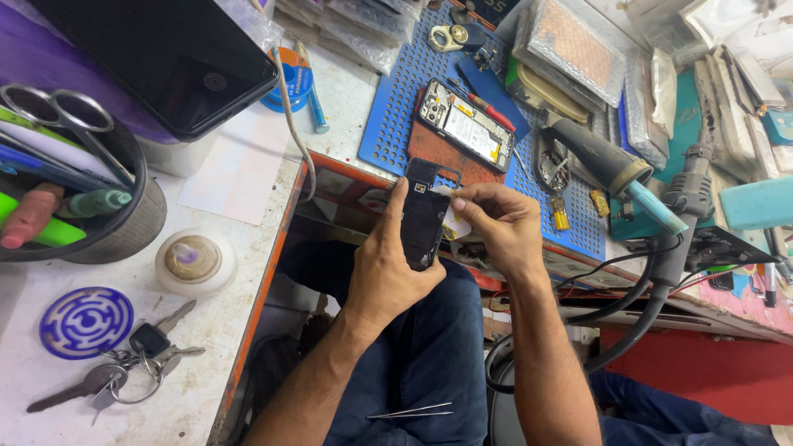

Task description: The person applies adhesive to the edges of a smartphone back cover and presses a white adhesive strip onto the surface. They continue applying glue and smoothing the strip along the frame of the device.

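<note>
Both bare forearms rise from the lower edge of the view and converge above the lap. The left hand [388, 264] is turned palm inward, the wrist slightly bent, the thumb running up one side of what it grips and the fingers wrapped round the other side, out of sight. The right hand [500, 223] sits just beside it, back upward, its fingers curled and the thumb and forefinger [459, 203] pinched together at their tips, pointing toward the left hand's thumb
</note>
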